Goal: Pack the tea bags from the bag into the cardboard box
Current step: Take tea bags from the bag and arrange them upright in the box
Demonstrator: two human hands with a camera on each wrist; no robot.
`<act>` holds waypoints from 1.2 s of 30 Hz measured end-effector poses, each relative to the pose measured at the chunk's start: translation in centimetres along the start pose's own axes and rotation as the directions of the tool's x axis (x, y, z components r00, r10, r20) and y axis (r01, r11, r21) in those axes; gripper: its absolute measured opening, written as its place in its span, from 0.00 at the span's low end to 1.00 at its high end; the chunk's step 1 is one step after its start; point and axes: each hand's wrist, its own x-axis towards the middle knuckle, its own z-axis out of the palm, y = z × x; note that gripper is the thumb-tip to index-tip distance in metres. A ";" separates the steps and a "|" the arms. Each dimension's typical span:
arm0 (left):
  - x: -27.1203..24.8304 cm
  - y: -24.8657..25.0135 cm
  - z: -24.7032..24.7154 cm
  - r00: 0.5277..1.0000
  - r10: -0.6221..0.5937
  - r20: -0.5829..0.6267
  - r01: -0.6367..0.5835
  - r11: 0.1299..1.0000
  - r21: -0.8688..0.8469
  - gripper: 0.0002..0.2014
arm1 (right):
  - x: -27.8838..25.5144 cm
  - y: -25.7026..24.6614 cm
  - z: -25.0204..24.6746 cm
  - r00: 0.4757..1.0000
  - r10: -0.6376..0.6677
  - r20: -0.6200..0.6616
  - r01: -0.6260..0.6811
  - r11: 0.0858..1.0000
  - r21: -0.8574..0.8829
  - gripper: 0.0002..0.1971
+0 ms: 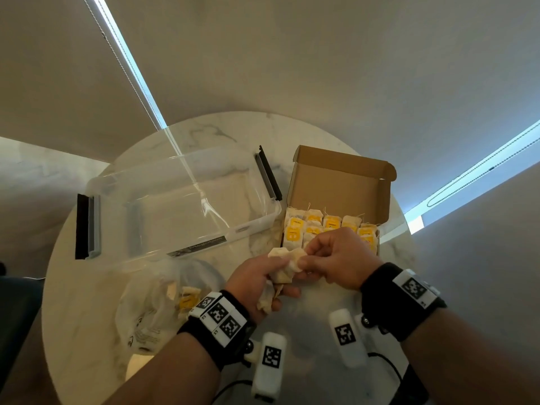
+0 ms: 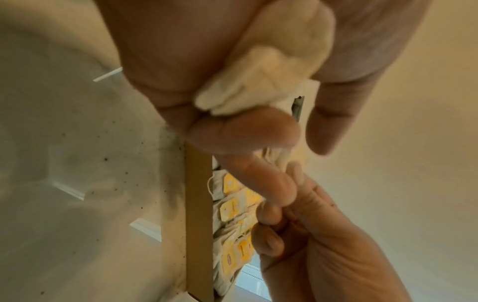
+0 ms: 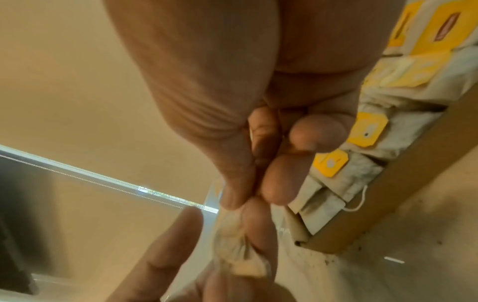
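My left hand [image 1: 263,280] grips a clump of beige tea bags [image 1: 285,266] just in front of the open cardboard box [image 1: 339,182]; the same tea bags [image 2: 261,81] fill its palm in the left wrist view. My right hand [image 1: 336,258] pinches the top tea bag of that clump between thumb and fingertips [image 3: 274,192]. Rows of tea bags with yellow tags [image 1: 295,232] stand packed in the box, also shown as yellow tags [image 3: 367,132]. A clear plastic bag [image 1: 157,305] with a few tea bags left lies at the near left of the table.
A clear plastic storage bin [image 1: 181,200] with grey clip handles stands left of the box on the round marble table [image 1: 87,302]. Tea dust specks the table beside the box. Window blinds and bright slits lie beyond.
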 end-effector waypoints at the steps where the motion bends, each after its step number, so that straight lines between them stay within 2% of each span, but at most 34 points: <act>1: 0.1 0.0 0.0 0.999 -0.019 -0.040 0.019 1.000 -0.018 0.12 | -0.2 0.1 -0.3 1.000 0.011 0.000 -0.011 0.999 0.030 0.08; 3: 0.2 -0.1 -0.1 0.994 -0.030 -0.105 0.029 0.999 -0.015 0.12 | -0.4 0.2 -0.7 1.000 0.016 -0.026 -0.014 0.997 0.079 0.08; 5: 0.3 -0.2 -0.1 0.989 -0.045 -0.140 0.043 0.999 -0.019 0.13 | -0.6 0.4 -0.9 0.990 -0.032 -0.134 0.046 0.994 0.102 0.06; 8: 0.2 -0.1 -0.1 0.983 -0.114 -0.145 0.102 0.991 -0.082 0.15 | -1.0 0.7 -0.5 0.911 -0.238 -0.338 0.240 0.970 -0.037 0.07; 9: 0.1 -0.1 0.0 0.985 -0.132 -0.114 0.118 0.986 -0.119 0.16 | -1.2 0.7 -0.3 0.879 -0.334 -0.340 0.317 0.942 -0.108 0.07; 11: -0.1 0.1 0.3 0.989 -0.147 -0.014 0.141 0.969 -0.204 0.19 | -1.7 0.8 0.5 0.828 -0.507 -0.240 0.455 0.857 -0.241 0.07; 13: -0.2 0.2 0.4 0.990 -0.129 0.060 0.140 0.957 -0.256 0.21 | -2.1 1.1 1.0 0.807 -0.572 -0.147 0.520 0.806 -0.282 0.07; 15: -0.3 0.4 0.2 0.989 -0.114 0.091 0.134 0.954 -0.268 0.21 | -2.3 1.4 1.1 0.813 -0.569 -0.128 0.521 0.807 -0.279 0.07; 18: -0.4 0.4 -0.1 0.989 -0.077 0.122 0.107 0.961 -0.256 0.19 | -2.7 1.3 0.9 0.854 -0.507 -0.118 0.480 0.854 -0.201 0.07; 21: -0.4 0.2 -0.3 0.993 -0.034 0.117 0.051 0.989 -0.140 0.20 | -2.9 1.1 0.8 0.876 -0.471 -0.109 0.455 0.879 -0.138 0.06; 24: -0.7 0.2 -0.5 0.990 -0.056 0.133 0.060 0.998 -0.027 0.20 | -2.6 0.7 0.3 0.883 -0.456 -0.110 0.447 0.889 -0.097 0.08; 26: -0.7 0.2 -0.6 0.990 -0.066 0.128 0.062 0.997 0.038 0.19 | -2.2 0.0 -0.3 0.915 -0.397 -0.068 0.396 0.918 -0.027 0.04; 30: -0.3 0.3 -1.7 0.999 -0.042 -0.002 0.042 0.997 0.071 0.06 | -1.7 -1.4 -1.4 0.943 -0.332 0.036 0.332 0.943 0.004 0.06; 33: 0.0 0.4 -3.1 0.988 0.026 -0.151 -0.022 0.999 0.024 0.04 | -1.8 -2.1 -2.2 0.943 -0.321 0.087 0.320 0.947 0.019 0.11; 36: -0.7 1.3 -4.1 0.954 0.195 -0.226 -0.172 0.978 0.119 0.06 | -2.0 -2.6 -2.5 0.941 -0.312 0.133 0.317 0.948 -0.019 0.12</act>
